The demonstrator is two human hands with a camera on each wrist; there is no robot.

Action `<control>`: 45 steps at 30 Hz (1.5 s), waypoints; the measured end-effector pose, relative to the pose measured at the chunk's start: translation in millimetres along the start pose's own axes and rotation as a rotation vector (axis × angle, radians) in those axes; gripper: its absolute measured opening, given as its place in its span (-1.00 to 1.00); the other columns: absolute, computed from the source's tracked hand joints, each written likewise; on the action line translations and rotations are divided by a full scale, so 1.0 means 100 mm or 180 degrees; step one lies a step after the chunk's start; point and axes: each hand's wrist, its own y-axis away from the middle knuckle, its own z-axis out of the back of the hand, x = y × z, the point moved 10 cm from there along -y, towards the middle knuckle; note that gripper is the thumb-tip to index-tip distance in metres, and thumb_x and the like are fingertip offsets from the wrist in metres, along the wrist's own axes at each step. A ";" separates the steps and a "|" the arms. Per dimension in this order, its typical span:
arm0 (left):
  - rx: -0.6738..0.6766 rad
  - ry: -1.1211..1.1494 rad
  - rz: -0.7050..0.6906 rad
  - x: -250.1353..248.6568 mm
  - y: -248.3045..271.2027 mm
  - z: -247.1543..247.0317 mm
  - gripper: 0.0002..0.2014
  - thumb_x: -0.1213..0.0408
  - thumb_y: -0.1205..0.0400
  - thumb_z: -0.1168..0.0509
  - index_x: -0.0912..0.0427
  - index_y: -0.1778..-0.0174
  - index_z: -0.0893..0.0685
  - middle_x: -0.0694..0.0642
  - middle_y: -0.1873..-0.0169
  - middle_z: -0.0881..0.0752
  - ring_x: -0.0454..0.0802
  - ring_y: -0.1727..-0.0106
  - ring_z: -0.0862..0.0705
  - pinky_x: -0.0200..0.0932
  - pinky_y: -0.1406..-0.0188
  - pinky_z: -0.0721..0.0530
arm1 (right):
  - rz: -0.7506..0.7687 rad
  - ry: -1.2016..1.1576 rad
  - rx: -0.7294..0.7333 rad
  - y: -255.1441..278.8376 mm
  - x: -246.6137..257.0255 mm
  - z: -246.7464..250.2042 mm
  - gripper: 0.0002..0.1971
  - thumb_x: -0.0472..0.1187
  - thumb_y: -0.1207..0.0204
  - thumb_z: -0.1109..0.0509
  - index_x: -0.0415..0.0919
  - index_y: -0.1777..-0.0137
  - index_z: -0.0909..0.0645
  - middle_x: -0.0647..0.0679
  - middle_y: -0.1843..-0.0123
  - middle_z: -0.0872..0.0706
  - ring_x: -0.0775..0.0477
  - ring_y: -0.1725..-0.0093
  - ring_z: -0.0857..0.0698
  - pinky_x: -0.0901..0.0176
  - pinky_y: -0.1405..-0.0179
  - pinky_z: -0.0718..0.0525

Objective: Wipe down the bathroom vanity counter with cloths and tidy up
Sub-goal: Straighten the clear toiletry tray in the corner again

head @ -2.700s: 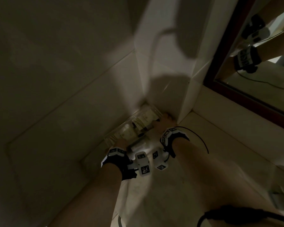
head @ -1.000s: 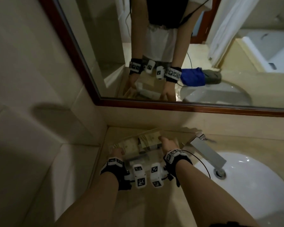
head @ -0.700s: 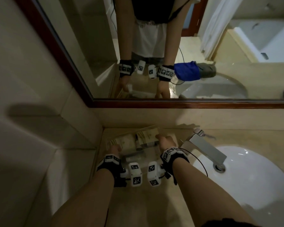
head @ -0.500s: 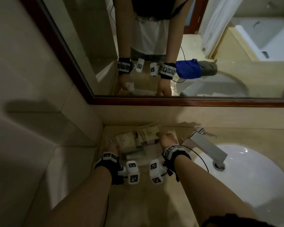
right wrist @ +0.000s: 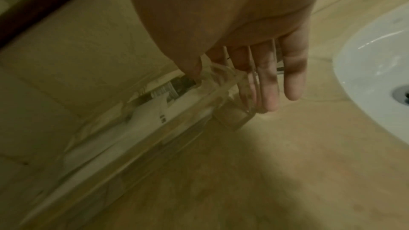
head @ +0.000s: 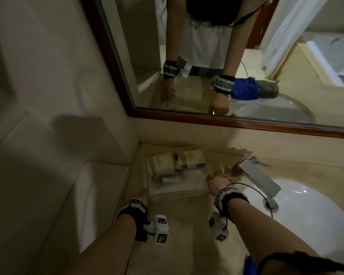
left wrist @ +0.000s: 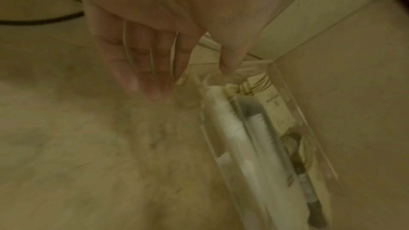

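Observation:
A clear plastic tray (head: 173, 195) sits in the back left corner of the beige vanity counter (head: 187, 225). It holds two cream boxes (head: 190, 158) and a small tube (head: 170, 179). My left hand (head: 144, 193) holds its near left corner. In the left wrist view the left hand (left wrist: 192, 81) has its thumb on the rim and straight fingers behind the clear wall (left wrist: 208, 128). My right hand (head: 214, 175) holds the right end. In the right wrist view the right hand (right wrist: 230, 90) has its thumb inside and fingers outside the tray wall (right wrist: 199, 111). A blue cloth (head: 250, 264) peeks in at the bottom edge.
A chrome faucet (head: 258, 178) stands just right of my right hand, over the white sink (head: 310, 221). Tiled walls close in the corner on the left and back. The mirror (head: 246, 124) reflects a blue and a grey cloth at the counter's front edge.
My view has swung from the side wall round to the mirror. Both hands stay at the tray's ends in the corner; the right wrist has turned outward to the right.

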 end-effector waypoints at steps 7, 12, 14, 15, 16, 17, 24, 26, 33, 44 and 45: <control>-0.0296 -0.0512 -0.0025 0.29 -0.24 0.13 -0.35 -0.34 -0.61 -0.08 0.23 0.05 -0.74 0.22 0.14 -0.76 0.15 0.10 -0.72 0.00 -0.11 -0.71 | -0.0125 -0.0178 0.0182 0.04 -0.12 -0.15 -0.32 0.28 -0.68 0.14 -0.26 -0.46 -0.39 -0.29 -0.39 -0.55 -0.26 -0.28 -0.59 0.02 -0.14 -0.50; -0.0310 -0.0525 -0.0152 0.24 -0.28 0.22 -0.42 -0.25 -0.69 -0.02 0.21 -0.14 -0.67 0.19 -0.01 -0.70 0.11 0.13 -0.67 0.01 -0.07 -0.70 | -0.0143 -0.0356 0.0164 0.05 -0.10 -0.25 -0.35 0.28 -0.67 0.09 -0.28 -0.40 -0.40 -0.28 -0.29 -0.60 -0.25 -0.17 -0.64 0.07 0.02 -0.52; -0.0432 -0.0932 -0.0175 0.19 -0.27 0.33 -0.44 -0.15 -0.74 0.01 0.22 -0.40 -0.54 0.31 -0.26 -0.64 0.20 -0.15 -0.66 0.08 -0.25 -0.62 | -0.0085 -0.0460 0.0162 0.05 -0.06 -0.34 -0.36 0.29 -0.66 0.06 -0.26 -0.38 -0.40 -0.26 -0.26 -0.62 -0.25 -0.13 -0.65 0.05 -0.01 -0.57; -0.0515 -0.1151 -0.0215 0.14 -0.25 0.39 -0.47 -0.05 -0.77 0.03 0.21 -0.57 -0.34 0.31 -0.40 -0.53 0.22 -0.29 -0.59 0.07 -0.29 -0.58 | -0.0062 -0.0538 0.0195 0.06 -0.04 -0.39 -0.38 0.29 -0.66 0.05 -0.24 -0.39 -0.39 -0.26 -0.25 -0.62 -0.25 -0.12 -0.66 0.05 0.00 -0.58; -0.0555 -0.1383 -0.0208 0.10 -0.25 0.43 -0.49 0.04 -0.80 0.05 0.20 -0.64 -0.18 0.30 -0.47 -0.46 0.23 -0.36 -0.55 0.03 -0.25 -0.59 | -0.0050 -0.0599 0.0238 0.08 -0.02 -0.45 -0.39 0.28 -0.66 0.03 -0.23 -0.40 -0.38 -0.25 -0.26 -0.62 -0.25 -0.12 -0.66 0.06 0.02 -0.57; -0.0590 -0.1382 -0.0273 0.04 -0.29 0.48 -0.50 0.10 -0.81 0.04 0.21 -0.65 -0.15 0.29 -0.49 -0.44 0.22 -0.38 -0.54 -0.04 -0.17 -0.61 | -0.0015 -0.0624 0.0259 0.09 0.02 -0.49 -0.40 0.27 -0.66 0.03 -0.23 -0.41 -0.36 -0.26 -0.27 -0.62 -0.25 -0.13 -0.66 0.08 0.05 -0.54; -0.0635 -0.2602 -0.0555 -0.19 -0.41 0.60 -0.63 0.23 -0.83 0.10 0.23 -0.52 -0.37 0.23 -0.40 -0.53 0.13 -0.34 -0.57 -0.23 -0.20 -0.53 | -0.0028 -0.0892 0.0339 0.10 0.15 -0.59 -0.39 0.29 -0.65 0.01 -0.19 -0.44 -0.35 -0.27 -0.34 -0.59 -0.30 -0.20 -0.64 0.04 0.00 -0.55; -0.0636 -0.2819 -0.0579 -0.24 -0.42 0.60 -0.64 0.24 -0.83 0.08 0.24 -0.50 -0.38 0.23 -0.39 -0.54 0.13 -0.33 -0.59 -0.21 -0.20 -0.54 | -0.0126 -0.1061 0.0310 0.06 0.14 -0.60 -0.36 0.34 -0.61 -0.02 -0.18 -0.42 -0.36 -0.27 -0.32 -0.61 -0.32 -0.19 -0.64 -0.02 -0.08 -0.59; -0.0646 -0.3411 -0.0756 -0.39 -0.57 0.57 -0.65 0.28 -0.82 0.08 0.27 -0.49 -0.39 0.25 -0.38 -0.56 0.14 -0.31 -0.60 -0.16 -0.24 -0.54 | -0.0310 -0.1340 0.0200 0.01 0.16 -0.60 -0.32 0.39 -0.56 -0.05 -0.19 -0.36 -0.41 -0.29 -0.27 -0.62 -0.33 -0.16 -0.64 -0.03 -0.03 -0.58; -0.0725 -0.2821 -0.0531 -0.51 -0.73 0.65 -0.64 0.27 -0.82 0.11 0.34 -0.43 -0.40 0.31 -0.26 -0.60 0.14 -0.10 -0.63 -0.11 -0.17 -0.59 | -0.0090 -0.1105 0.0141 -0.04 0.29 -0.61 -0.41 0.35 -0.60 -0.01 -0.19 -0.21 -0.42 -0.28 -0.18 -0.65 -0.31 -0.11 -0.65 0.03 0.10 -0.48; -0.0734 -0.2717 -0.0518 -0.53 -0.72 0.66 -0.67 0.28 -0.82 0.11 0.32 -0.32 -0.46 0.28 -0.19 -0.62 0.12 -0.05 -0.62 -0.09 -0.21 -0.58 | -0.0071 -0.1053 0.0151 -0.05 0.31 -0.61 -0.45 0.33 -0.61 -0.01 -0.17 -0.18 -0.41 -0.27 -0.18 -0.64 -0.30 -0.11 -0.65 0.03 0.11 -0.47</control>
